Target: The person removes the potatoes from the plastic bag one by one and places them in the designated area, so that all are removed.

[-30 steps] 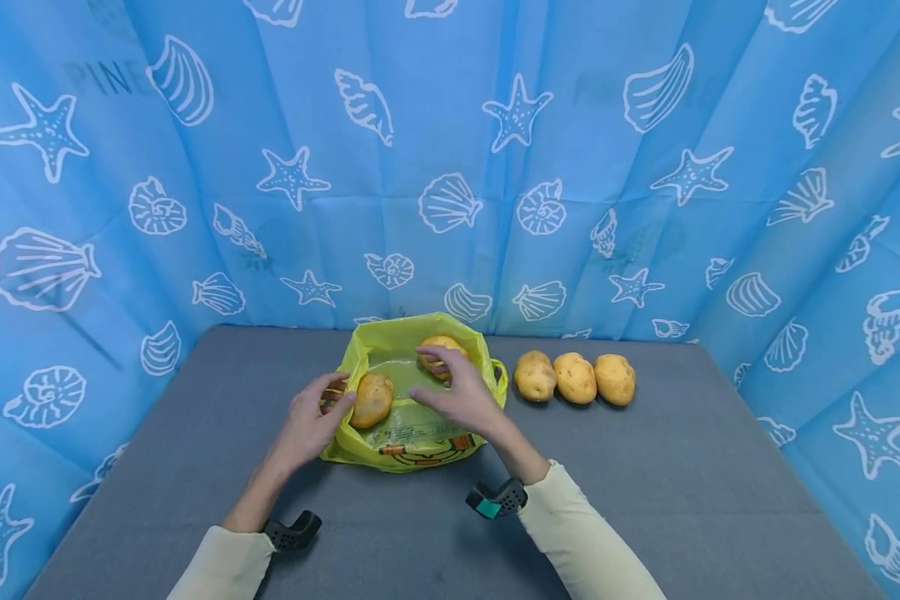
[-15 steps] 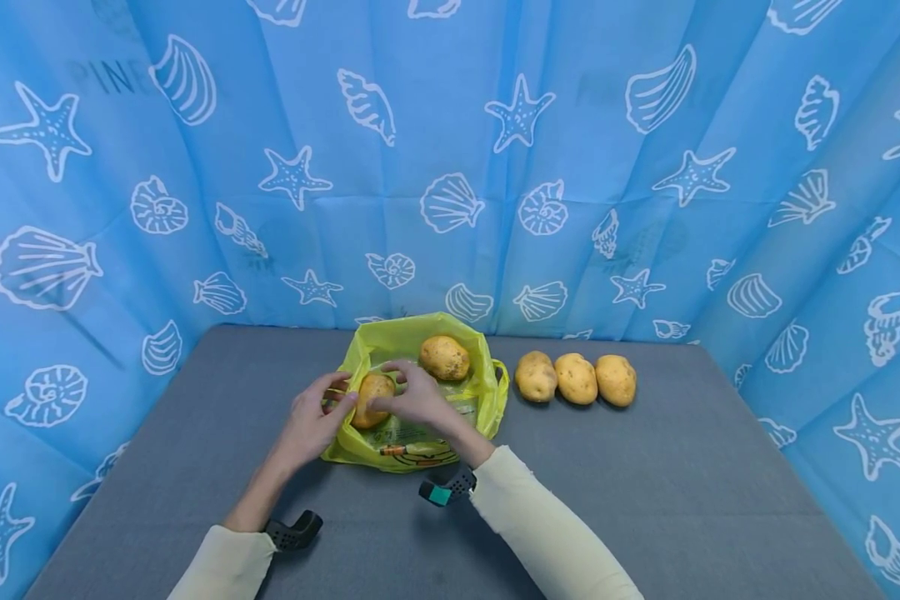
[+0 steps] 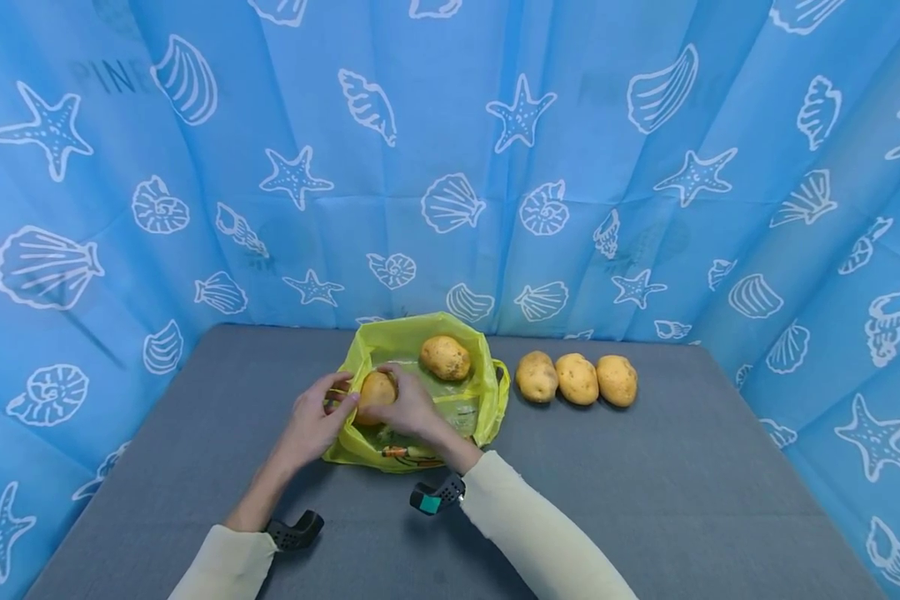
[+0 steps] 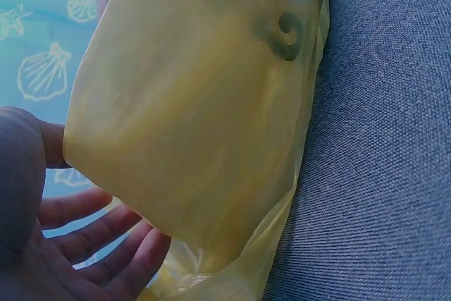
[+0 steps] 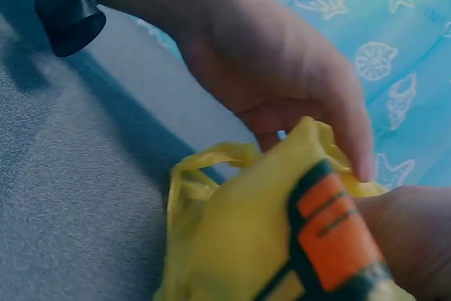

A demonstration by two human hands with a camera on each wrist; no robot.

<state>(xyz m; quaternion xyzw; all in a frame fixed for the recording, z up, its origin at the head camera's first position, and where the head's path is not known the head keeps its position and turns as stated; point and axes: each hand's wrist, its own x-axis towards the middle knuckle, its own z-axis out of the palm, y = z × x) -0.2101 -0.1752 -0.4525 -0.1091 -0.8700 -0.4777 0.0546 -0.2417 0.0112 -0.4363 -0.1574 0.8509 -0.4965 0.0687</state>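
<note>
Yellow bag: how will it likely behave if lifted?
Probably floppy: the yellow bag has thin, creased walls. Likely bottom-heavy, since two potatoes show inside, so it should sag rather than keep its shape. The far one looks rounded, with space beside it, so it may roll.

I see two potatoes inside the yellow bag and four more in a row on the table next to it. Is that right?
Not quite: the row on the table has three potatoes, not four. The head view shows it. So: two potatoes inside the yellow bag and three more in a row next to it.
</note>
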